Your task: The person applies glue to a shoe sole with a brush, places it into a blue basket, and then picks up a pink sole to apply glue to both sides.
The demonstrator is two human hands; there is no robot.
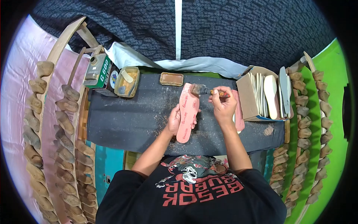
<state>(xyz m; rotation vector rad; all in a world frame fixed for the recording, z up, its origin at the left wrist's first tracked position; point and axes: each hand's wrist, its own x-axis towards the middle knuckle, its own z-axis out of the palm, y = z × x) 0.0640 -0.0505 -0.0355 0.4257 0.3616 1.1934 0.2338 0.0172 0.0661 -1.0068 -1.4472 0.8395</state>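
Note:
A pink insole (187,115) with red printed lettering lies across my left hand (174,119), whose thumb rests on its near edge while fingers curl round from beneath. My right hand (225,105) grips a brush (217,93) by its coloured handle. The brush's dark, caked bristles (200,89) touch the upper end of the insole. To the right of my right hand, more pink insoles (238,112) lie on the table, partly hidden by my wrist.
On the dark table (123,119) are scattered shavings, a small brown tray (171,79), a tub of yellowish glue (127,82) and a green can (97,71). A cardboard box (246,93) holds pale soles (270,95). Racks of wooden shoe lasts (65,123) flank both sides.

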